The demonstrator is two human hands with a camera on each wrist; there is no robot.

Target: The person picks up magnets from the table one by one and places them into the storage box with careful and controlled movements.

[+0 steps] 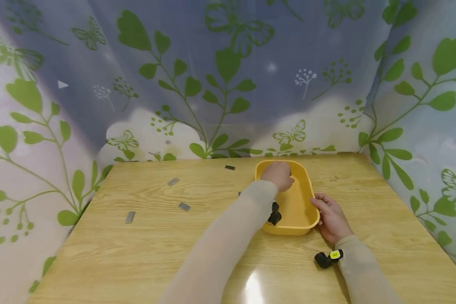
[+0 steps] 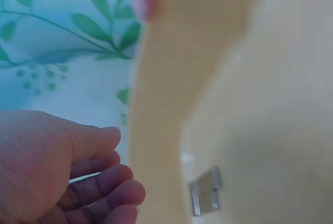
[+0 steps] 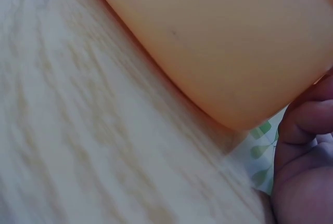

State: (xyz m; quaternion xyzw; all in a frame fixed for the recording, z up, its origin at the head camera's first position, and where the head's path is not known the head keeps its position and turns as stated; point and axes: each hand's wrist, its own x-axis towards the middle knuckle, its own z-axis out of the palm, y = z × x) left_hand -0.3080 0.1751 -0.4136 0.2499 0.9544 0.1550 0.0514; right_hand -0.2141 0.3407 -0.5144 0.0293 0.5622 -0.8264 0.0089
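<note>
A yellow plastic bin (image 1: 300, 211) stands on the wooden table. My left hand (image 1: 277, 175) is inside its far part, its underside hidden from the head view. In the left wrist view the fingers of the left hand (image 2: 99, 182) are loosely bent, with nothing visible between them. Below, on the bin's floor, small silvery rectangular metal pieces (image 2: 206, 193) lie close together. My right hand (image 1: 330, 215) grips the bin's right rim, thumb over the edge. The right wrist view has its bent fingers (image 3: 307, 120) against the bin's outer wall (image 3: 218, 42).
Left of the bin, several small grey rectangular pieces lie scattered: a near-left piece (image 1: 130, 217), a middle one (image 1: 184, 206), another (image 1: 173, 181) and a darker one (image 1: 229, 168) near the back edge. A leaf-patterned curtain (image 1: 228, 84) hangs behind the table (image 1: 137, 257) and along its sides.
</note>
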